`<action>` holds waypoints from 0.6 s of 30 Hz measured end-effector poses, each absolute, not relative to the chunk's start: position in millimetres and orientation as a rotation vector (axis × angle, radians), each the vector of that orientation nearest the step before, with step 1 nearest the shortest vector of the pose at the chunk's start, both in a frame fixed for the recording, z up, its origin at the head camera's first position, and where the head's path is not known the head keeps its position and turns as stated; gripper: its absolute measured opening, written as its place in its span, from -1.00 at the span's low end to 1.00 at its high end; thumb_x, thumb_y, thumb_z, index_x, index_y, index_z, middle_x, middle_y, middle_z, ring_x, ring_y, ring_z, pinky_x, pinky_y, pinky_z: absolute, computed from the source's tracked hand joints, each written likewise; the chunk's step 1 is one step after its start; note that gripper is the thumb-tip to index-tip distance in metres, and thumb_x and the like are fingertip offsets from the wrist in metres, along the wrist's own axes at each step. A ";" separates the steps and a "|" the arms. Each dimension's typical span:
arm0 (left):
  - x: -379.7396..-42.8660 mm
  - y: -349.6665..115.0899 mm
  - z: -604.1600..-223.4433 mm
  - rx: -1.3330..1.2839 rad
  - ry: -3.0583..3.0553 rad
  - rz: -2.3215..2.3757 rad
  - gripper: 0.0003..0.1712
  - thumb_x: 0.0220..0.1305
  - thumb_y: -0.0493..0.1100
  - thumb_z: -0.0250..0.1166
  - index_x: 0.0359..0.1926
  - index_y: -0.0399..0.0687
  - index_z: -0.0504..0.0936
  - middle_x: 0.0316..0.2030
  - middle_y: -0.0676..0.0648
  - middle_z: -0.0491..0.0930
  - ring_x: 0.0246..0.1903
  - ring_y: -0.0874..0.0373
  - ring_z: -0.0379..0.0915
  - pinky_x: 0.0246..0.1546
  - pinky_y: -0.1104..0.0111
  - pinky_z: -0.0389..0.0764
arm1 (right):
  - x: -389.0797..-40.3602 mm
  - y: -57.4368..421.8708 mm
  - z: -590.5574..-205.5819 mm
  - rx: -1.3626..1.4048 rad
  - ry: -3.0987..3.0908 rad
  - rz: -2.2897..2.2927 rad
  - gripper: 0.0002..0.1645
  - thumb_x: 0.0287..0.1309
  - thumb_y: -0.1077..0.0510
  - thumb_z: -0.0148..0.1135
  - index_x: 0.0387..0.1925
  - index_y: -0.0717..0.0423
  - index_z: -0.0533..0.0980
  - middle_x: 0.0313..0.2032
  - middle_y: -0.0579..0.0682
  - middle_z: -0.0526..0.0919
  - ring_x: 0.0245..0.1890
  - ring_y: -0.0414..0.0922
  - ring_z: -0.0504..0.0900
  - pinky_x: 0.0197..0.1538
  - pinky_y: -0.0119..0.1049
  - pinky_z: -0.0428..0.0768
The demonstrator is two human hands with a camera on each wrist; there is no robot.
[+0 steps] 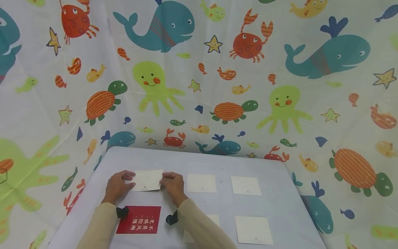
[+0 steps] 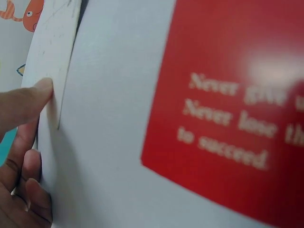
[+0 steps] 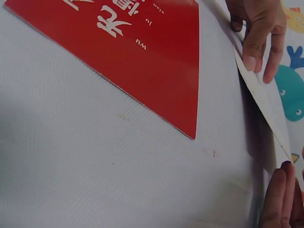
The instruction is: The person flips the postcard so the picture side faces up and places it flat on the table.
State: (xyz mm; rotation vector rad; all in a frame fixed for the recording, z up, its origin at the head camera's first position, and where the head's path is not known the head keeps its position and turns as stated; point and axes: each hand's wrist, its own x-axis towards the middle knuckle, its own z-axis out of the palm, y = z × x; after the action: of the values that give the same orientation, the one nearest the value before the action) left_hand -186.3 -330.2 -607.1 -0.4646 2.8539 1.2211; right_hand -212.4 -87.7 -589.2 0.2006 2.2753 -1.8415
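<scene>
Both hands hold a cream-white card by its two short sides at the left of the table. My left hand pinches the left side; in the left wrist view its thumb lies on the face of the card. On the opposite side, my right hand grips the edge between thumb and fingers. The right wrist view shows the card tilted, its near edge raised off the table and casting a shadow. Just below the hands lies a red card with white Chinese writing.
Several more white cards lie flat to the right, among them one at the back and one at the far right. The right forearm partly covers a front card. A sea-animal curtain hangs behind the white table.
</scene>
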 end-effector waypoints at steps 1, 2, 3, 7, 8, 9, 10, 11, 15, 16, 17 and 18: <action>-186.3 -330.1 -607.9 -0.464 2.855 1.224 -0.51 0.30 -0.22 0.49 0.22 -0.18 0.65 0.13 -0.36 0.70 0.23 -0.40 0.51 0.26 -0.26 0.52 | -212.7 -88.2 -589.5 0.206 2.267 -1.848 -0.70 0.15 0.24 0.53 -0.08 -0.11 0.76 -0.04 -0.15 0.78 0.03 -0.13 0.73 0.09 -0.14 0.71; -186.2 -330.2 -608.4 -0.461 2.858 1.226 -0.51 0.30 -0.22 0.49 0.22 -0.18 0.65 0.12 -0.36 0.70 0.22 -0.40 0.51 0.25 -0.26 0.53 | -212.9 -88.8 -589.8 0.209 2.258 -1.853 -0.70 0.15 0.24 0.53 -0.08 -0.12 0.76 -0.04 -0.15 0.79 0.04 -0.13 0.73 0.11 -0.15 0.71; -185.9 -330.3 -608.8 -0.460 2.860 1.229 -0.52 0.30 -0.22 0.49 0.22 -0.18 0.66 0.12 -0.35 0.71 0.22 -0.39 0.52 0.25 -0.26 0.54 | -213.0 -89.0 -589.7 0.214 2.250 -1.858 -0.70 0.15 0.24 0.53 -0.09 -0.13 0.76 -0.05 -0.15 0.79 0.04 -0.14 0.73 0.11 -0.16 0.71; -184.0 -330.2 -608.0 -0.456 2.866 1.238 -0.53 0.31 -0.22 0.48 0.22 -0.17 0.66 0.12 -0.35 0.71 0.22 -0.39 0.52 0.26 -0.25 0.54 | -213.7 -90.1 -590.1 0.202 2.216 -1.881 -0.72 0.18 0.24 0.51 -0.10 -0.12 0.77 -0.06 -0.15 0.78 -0.03 -0.18 0.75 0.05 -0.22 0.73; -183.6 -330.6 -607.4 -0.454 2.868 1.237 -0.53 0.31 -0.21 0.48 0.22 -0.17 0.66 0.12 -0.35 0.71 0.22 -0.39 0.52 0.26 -0.26 0.54 | -213.7 -90.1 -590.0 0.195 2.204 -1.891 -0.72 0.19 0.25 0.51 -0.09 -0.11 0.77 -0.06 -0.14 0.78 -0.06 -0.19 0.75 0.04 -0.23 0.74; -183.2 -330.4 -607.0 -0.458 2.867 1.237 -0.53 0.32 -0.22 0.47 0.23 -0.17 0.66 0.13 -0.35 0.71 0.23 -0.39 0.52 0.27 -0.26 0.53 | -214.1 -90.1 -590.1 0.188 2.188 -1.902 -0.72 0.20 0.26 0.51 -0.08 -0.09 0.78 -0.08 -0.14 0.78 -0.10 -0.20 0.76 0.01 -0.24 0.75; -183.0 -330.6 -606.5 -0.461 2.866 1.236 -0.53 0.32 -0.22 0.47 0.23 -0.17 0.65 0.13 -0.35 0.71 0.23 -0.39 0.52 0.27 -0.26 0.53 | -214.5 -90.3 -590.4 0.181 2.169 -1.912 -0.72 0.20 0.26 0.51 -0.07 -0.07 0.78 -0.09 -0.13 0.79 -0.13 -0.20 0.77 -0.01 -0.25 0.76; -183.0 -330.8 -606.0 -0.464 2.862 1.236 -0.52 0.32 -0.22 0.47 0.23 -0.18 0.65 0.13 -0.36 0.70 0.23 -0.40 0.51 0.26 -0.26 0.53 | -215.0 -90.7 -590.6 0.171 2.143 -1.929 -0.71 0.19 0.29 0.51 -0.06 -0.03 0.78 -0.11 -0.12 0.80 -0.15 -0.20 0.78 -0.03 -0.25 0.77; -183.4 -330.5 -603.7 -0.481 2.832 1.248 -0.50 0.33 -0.21 0.47 0.26 -0.17 0.63 0.15 -0.36 0.69 0.25 -0.40 0.50 0.27 -0.25 0.54 | -217.1 -93.9 -592.9 0.167 2.096 -1.944 -0.68 0.15 0.36 0.50 -0.06 0.06 0.78 -0.19 -0.07 0.84 -0.22 -0.20 0.80 -0.10 -0.27 0.78; -183.6 -330.8 -602.9 -0.483 2.821 1.252 -0.50 0.34 -0.21 0.46 0.27 -0.17 0.63 0.15 -0.36 0.69 0.25 -0.39 0.50 0.27 -0.24 0.54 | -217.4 -94.8 -593.9 0.178 2.097 -1.937 -0.69 0.15 0.36 0.50 -0.07 0.05 0.78 -0.22 -0.07 0.84 -0.23 -0.20 0.80 -0.12 -0.29 0.78; -183.5 -331.0 -602.2 -0.480 2.813 1.258 -0.49 0.34 -0.21 0.46 0.27 -0.17 0.62 0.15 -0.36 0.68 0.25 -0.40 0.50 0.27 -0.24 0.54 | -217.5 -95.7 -594.6 0.189 2.102 -1.932 -0.68 0.14 0.38 0.49 -0.08 0.06 0.78 -0.23 -0.06 0.84 -0.24 -0.20 0.80 -0.14 -0.29 0.78; -183.2 -331.3 -601.5 -0.480 2.804 1.268 -0.49 0.35 -0.21 0.46 0.28 -0.18 0.62 0.16 -0.36 0.68 0.26 -0.39 0.49 0.28 -0.24 0.54 | -217.2 -96.3 -595.4 0.197 2.120 -1.923 -0.68 0.14 0.39 0.49 -0.09 0.06 0.78 -0.24 -0.06 0.84 -0.25 -0.20 0.80 -0.16 -0.30 0.77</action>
State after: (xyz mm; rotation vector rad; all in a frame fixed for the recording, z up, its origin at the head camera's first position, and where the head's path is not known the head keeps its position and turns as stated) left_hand -183.2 -331.3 -601.5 -0.4797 2.8040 1.2683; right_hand -217.2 -96.3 -595.4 0.1975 2.1196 -1.9230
